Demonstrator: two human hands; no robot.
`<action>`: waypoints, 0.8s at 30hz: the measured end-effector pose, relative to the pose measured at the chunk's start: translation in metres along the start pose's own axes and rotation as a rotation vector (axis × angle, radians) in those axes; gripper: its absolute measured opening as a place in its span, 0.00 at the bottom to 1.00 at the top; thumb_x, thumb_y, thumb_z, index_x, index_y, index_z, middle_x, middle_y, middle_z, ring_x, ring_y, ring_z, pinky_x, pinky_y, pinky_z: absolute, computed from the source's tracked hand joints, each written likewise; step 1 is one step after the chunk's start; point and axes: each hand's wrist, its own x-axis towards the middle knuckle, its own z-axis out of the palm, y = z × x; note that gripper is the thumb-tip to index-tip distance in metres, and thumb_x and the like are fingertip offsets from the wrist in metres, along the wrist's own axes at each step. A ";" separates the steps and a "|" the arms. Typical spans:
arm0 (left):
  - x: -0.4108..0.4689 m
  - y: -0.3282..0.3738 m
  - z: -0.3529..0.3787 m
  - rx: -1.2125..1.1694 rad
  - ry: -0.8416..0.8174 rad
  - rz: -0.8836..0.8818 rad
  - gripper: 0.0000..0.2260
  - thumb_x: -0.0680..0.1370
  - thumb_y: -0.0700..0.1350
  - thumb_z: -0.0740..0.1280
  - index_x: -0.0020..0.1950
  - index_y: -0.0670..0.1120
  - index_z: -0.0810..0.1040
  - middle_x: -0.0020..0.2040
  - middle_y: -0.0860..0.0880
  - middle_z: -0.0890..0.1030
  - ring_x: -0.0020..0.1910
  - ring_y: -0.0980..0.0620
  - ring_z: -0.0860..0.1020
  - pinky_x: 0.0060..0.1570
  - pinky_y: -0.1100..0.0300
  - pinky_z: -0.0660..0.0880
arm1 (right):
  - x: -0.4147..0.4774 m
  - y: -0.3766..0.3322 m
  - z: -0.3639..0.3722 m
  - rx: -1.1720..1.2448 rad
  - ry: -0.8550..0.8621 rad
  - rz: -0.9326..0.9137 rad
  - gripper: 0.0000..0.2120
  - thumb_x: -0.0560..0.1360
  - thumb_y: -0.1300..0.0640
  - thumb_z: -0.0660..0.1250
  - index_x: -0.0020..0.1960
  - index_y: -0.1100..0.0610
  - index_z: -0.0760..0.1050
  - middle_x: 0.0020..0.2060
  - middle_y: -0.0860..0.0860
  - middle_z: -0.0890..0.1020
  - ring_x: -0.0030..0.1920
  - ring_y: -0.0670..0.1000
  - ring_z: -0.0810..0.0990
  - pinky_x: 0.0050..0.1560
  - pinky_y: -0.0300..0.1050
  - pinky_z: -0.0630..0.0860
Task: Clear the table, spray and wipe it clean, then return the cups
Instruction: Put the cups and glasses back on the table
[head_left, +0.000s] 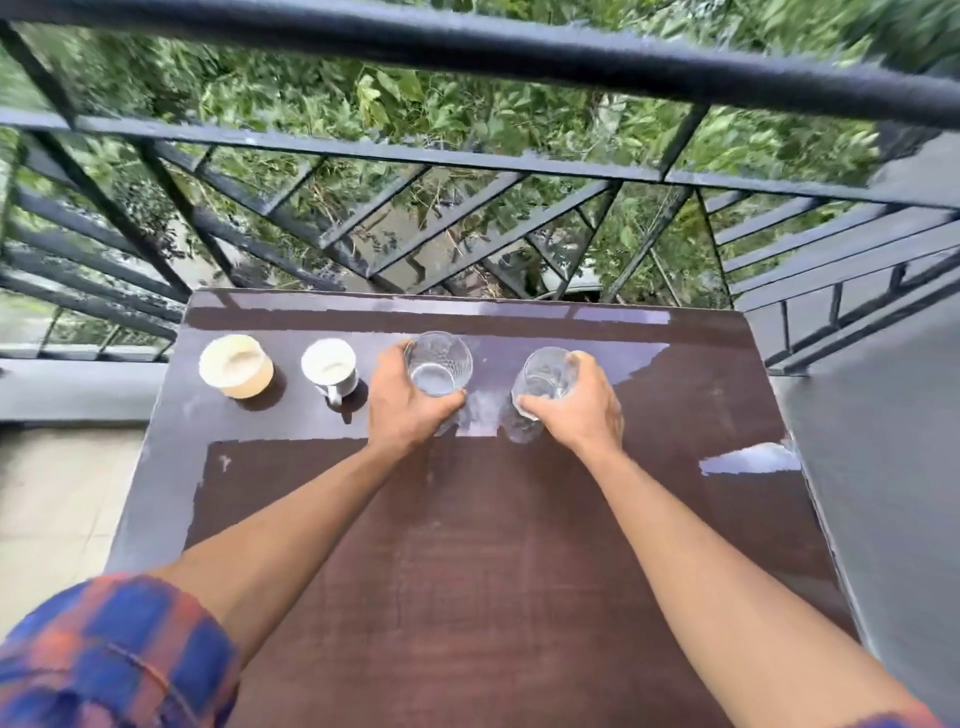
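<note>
Four drinking vessels stand in a row across the far part of the dark brown desk (493, 545); from the left they are a cream cup (236, 366), a white mug (329, 366) with its handle turned toward the near side, and two clear glasses; the cup and mug stand apart from each other and from both hands; the left hand (405, 405) grips the left glass (438, 364), its fingers (445, 401) curled round the glass from the left and near sides; that glass looks upright with its mouth open to the camera; the right hand (582, 405) grips the right glass (548, 374), its fingers (535, 402) wrapped round it from the right; this glass leans a little, and whether its blurred base touches the desk cannot be told; the two glasses are near each other, with a pale shiny patch of desk between them; a blue and orange checked sleeve (104, 649) shows at the near left; beyond the far edge runs a dark metal railing (467, 52), with green leaves behind it.
</note>
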 end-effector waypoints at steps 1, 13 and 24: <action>0.004 -0.001 0.000 0.003 0.002 -0.001 0.35 0.62 0.51 0.81 0.65 0.44 0.73 0.54 0.53 0.72 0.53 0.57 0.71 0.53 0.70 0.63 | 0.005 -0.002 0.001 -0.004 -0.003 0.005 0.45 0.64 0.39 0.80 0.76 0.47 0.66 0.72 0.50 0.76 0.71 0.58 0.76 0.67 0.52 0.73; 0.019 -0.009 0.000 -0.037 0.023 0.011 0.34 0.64 0.47 0.81 0.66 0.44 0.73 0.56 0.54 0.70 0.58 0.56 0.70 0.59 0.67 0.63 | 0.025 -0.016 0.011 0.016 -0.017 -0.018 0.48 0.65 0.36 0.80 0.78 0.45 0.64 0.75 0.49 0.74 0.73 0.57 0.74 0.68 0.53 0.72; -0.003 -0.006 -0.023 0.032 -0.031 0.049 0.44 0.65 0.49 0.80 0.76 0.44 0.63 0.68 0.43 0.72 0.69 0.44 0.70 0.70 0.51 0.67 | 0.007 -0.005 0.000 0.052 -0.053 -0.032 0.53 0.67 0.37 0.80 0.84 0.43 0.55 0.79 0.48 0.70 0.77 0.57 0.70 0.71 0.56 0.70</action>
